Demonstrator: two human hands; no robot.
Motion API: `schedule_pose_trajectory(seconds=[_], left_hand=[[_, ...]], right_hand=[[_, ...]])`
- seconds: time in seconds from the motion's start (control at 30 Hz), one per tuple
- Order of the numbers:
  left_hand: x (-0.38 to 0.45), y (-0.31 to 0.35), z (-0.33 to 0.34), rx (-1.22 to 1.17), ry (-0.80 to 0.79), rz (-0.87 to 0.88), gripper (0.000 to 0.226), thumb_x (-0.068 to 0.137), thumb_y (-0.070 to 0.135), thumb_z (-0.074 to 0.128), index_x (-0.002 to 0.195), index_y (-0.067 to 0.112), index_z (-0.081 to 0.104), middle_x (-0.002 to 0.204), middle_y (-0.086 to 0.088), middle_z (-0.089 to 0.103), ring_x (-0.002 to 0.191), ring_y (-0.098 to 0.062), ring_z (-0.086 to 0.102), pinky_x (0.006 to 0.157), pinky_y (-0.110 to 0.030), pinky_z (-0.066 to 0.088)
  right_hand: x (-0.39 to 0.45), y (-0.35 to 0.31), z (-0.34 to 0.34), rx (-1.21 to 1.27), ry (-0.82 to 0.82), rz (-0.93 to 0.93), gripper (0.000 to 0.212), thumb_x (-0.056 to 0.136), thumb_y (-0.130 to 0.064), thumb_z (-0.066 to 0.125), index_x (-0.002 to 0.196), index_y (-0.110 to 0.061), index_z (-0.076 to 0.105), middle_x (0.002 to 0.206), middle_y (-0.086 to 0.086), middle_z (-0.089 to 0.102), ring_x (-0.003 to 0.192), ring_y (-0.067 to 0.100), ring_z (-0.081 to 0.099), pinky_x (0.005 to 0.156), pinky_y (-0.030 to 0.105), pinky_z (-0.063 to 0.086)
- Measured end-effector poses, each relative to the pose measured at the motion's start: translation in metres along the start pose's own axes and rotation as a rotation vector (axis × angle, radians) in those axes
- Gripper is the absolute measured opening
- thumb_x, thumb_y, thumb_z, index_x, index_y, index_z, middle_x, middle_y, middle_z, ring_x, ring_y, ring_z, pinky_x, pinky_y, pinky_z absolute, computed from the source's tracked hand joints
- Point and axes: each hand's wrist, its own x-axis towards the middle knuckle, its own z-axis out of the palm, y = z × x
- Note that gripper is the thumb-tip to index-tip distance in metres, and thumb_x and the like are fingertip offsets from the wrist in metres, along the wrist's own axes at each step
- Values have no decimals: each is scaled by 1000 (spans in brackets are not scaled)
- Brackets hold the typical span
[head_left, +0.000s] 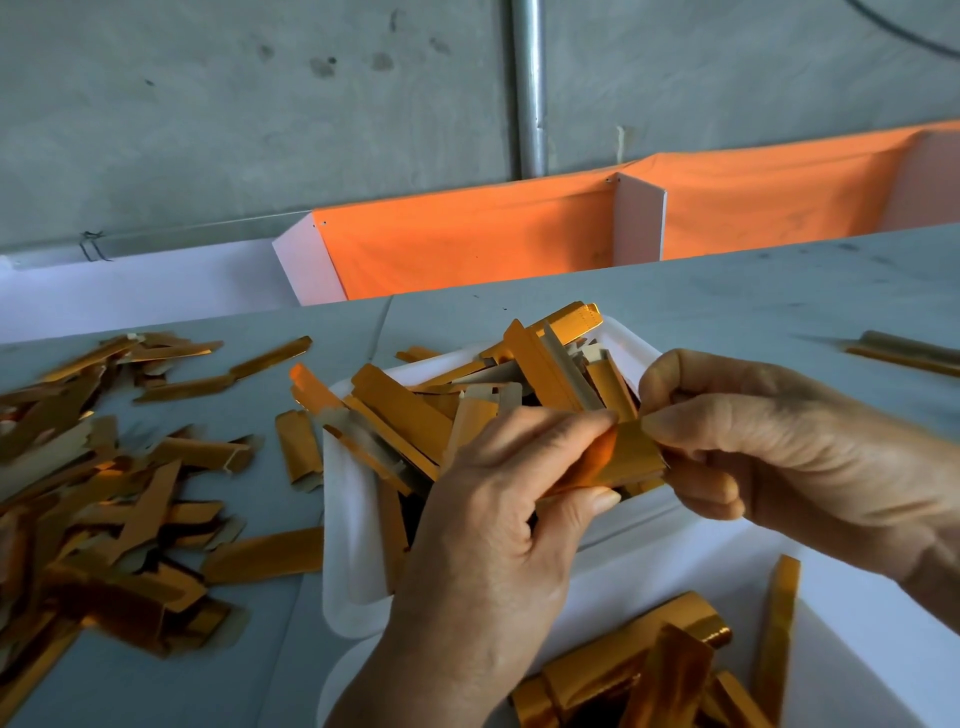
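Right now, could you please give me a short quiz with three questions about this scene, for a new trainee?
1. True or false: the left hand and the right hand pinch the same gold piece.
2. Where does the big pile of loose gold pieces lie? A) on the table, left of the white tray; B) on the floor; C) on a chair.
3. Fill in: the cloth behind the table is ____.
Key: 1 true; 2 A; 3 orange.
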Motion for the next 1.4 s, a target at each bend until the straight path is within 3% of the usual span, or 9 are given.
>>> schedule_pose_trajectory(seconds=[0.1, 0.23, 0.47, 0.67, 0.8, 1.0, 1.13, 1.2, 1.4], left_hand=[[0, 0, 0, 1, -8, -7, 42, 83, 33, 59, 125, 31, 60, 110, 22, 55, 109, -6, 55, 83, -17, 50], [0, 0, 0, -35, -10, -33, 42, 82, 33, 60, 124, 32, 60, 110, 24, 55, 110, -1, 53, 83, -10, 46], [-2, -1, 0, -13, 26, -73, 42, 81, 36, 62, 123, 36, 59, 114, 28, 50, 109, 8, 47, 81, -3, 41], [-2, -2, 0, 21, 49, -74, 43, 81, 28, 65, 124, 35, 59, 113, 27, 53, 110, 5, 49, 83, -2, 41], [-1, -1, -1, -16, 61, -72, 44, 79, 34, 61, 123, 34, 60, 111, 26, 54, 109, 4, 51, 82, -5, 43], [-1, -2, -2, -26, 60, -63, 44, 78, 37, 59, 122, 35, 61, 110, 26, 54, 109, 3, 52, 80, -6, 45], [-1, -1, -1, 11, 49, -42, 44, 78, 36, 60, 122, 33, 62, 109, 24, 55, 107, -1, 54, 81, -9, 46], [0, -1, -2, 25, 49, -28, 42, 81, 36, 61, 123, 32, 62, 110, 24, 55, 107, -3, 54, 82, -12, 48], [0, -1, -2, 48, 45, 1, 43, 82, 34, 61, 125, 29, 61, 111, 21, 56, 106, -12, 58, 80, -28, 55]], right_hand=[[1, 3, 3, 8, 27, 3, 19, 53, -7, 74, 65, -12, 59, 56, 6, 41, 37, 11, 38, 37, 18, 34], [2, 4, 4, 38, 16, -15, 20, 51, -15, 74, 67, -14, 61, 54, 3, 43, 37, 10, 38, 37, 19, 34], [2, 3, 1, 44, 31, -40, 7, 65, -7, 63, 69, -13, 62, 63, 12, 37, 40, 13, 40, 38, 21, 36], [2, 6, -4, 183, -36, -21, 49, 41, -19, 94, 81, -11, 66, 63, 10, 39, 44, 14, 44, 41, 22, 41], [2, 5, -4, 224, -87, -33, 42, 49, -13, 92, 81, -10, 66, 59, 4, 47, 44, 12, 47, 40, 20, 43], [1, 1, -8, 175, -111, 0, 41, 51, -14, 91, 83, -10, 67, 60, 9, 54, 47, 15, 55, 45, 21, 49], [0, -2, -5, 68, -50, 6, 20, 63, 1, 74, 75, -14, 67, 55, 10, 54, 42, 16, 53, 41, 20, 47], [0, -3, -3, 37, -25, -5, 17, 65, 1, 65, 73, -14, 67, 55, 10, 53, 41, 16, 52, 40, 20, 46], [-1, 1, 1, 45, 35, -10, 13, 64, 0, 62, 71, -11, 62, 50, 10, 52, 40, 15, 51, 38, 19, 44]])
